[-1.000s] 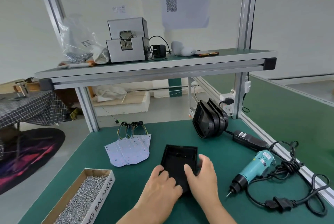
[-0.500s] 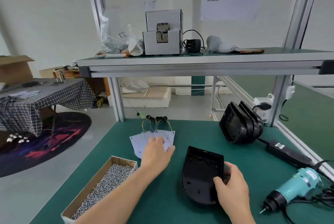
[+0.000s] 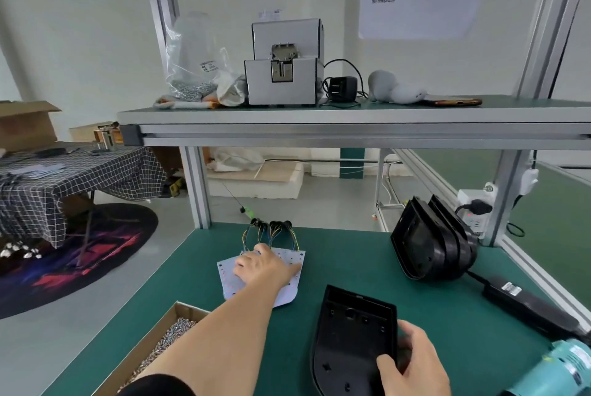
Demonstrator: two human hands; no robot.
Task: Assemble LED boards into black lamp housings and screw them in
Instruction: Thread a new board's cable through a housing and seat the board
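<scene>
The task is judged to be at its very start. One empty black plastic lamp housing [image 3: 353, 341] is laid open side up on the green table [image 3: 367, 267], and no board is seen inside it; its screw holes are bare. It is steadied at its near right edge by the right hand [image 3: 412, 360], whose thumb is pressed on the rim while the fingers are curled round the side.

The left hand [image 3: 265, 267] is stretched out and laid flat, fingers spread, on the small overlapping pile of white LED boards with coloured wires [image 3: 287, 290]. No board is yet lifted; whether one is pinched cannot be told.

Further black housings [image 3: 431, 251] are stacked on edge at the right rear of the table, apparently unfilled. The cardboard box of small silver screws [image 3: 166, 341] lies near the left forearm, and the turquoise electric screwdriver [image 3: 556, 373] lies untouched at the far right. Placing a board, screwing it down and all the remaining housings are judged still to be done.
</scene>
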